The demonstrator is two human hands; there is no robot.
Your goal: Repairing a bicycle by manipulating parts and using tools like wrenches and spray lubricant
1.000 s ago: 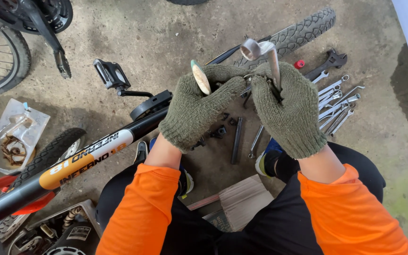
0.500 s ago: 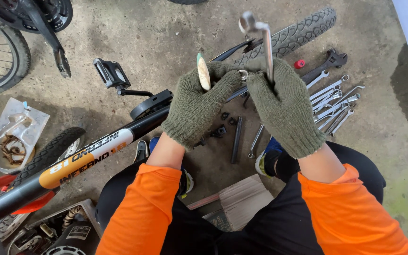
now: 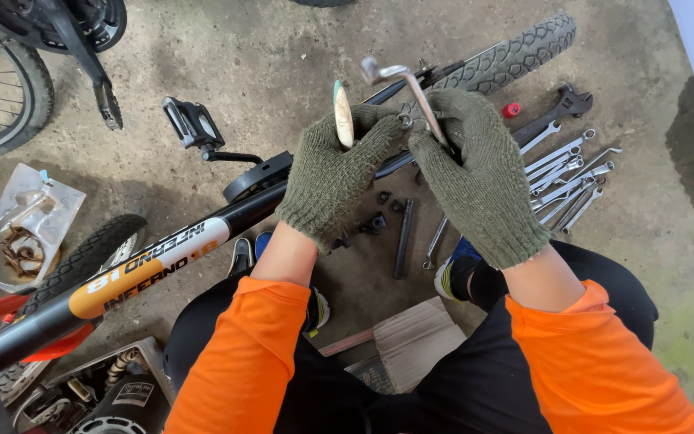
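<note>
Above the bike frame (image 3: pixel 162 257), bent wrench (image 3: pixel 411 88) in right hand (image 3: pixel 475 173)

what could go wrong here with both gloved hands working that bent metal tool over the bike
The right hand grips the bent metal tool in a loose knit glove, so it may slip or snag. The left hand pinches a thin flat pale piece near the tool; a slip could jab it. Small dark parts lie loose on the concrete floor beneath and could get knocked or lost among the wrenches.
</note>
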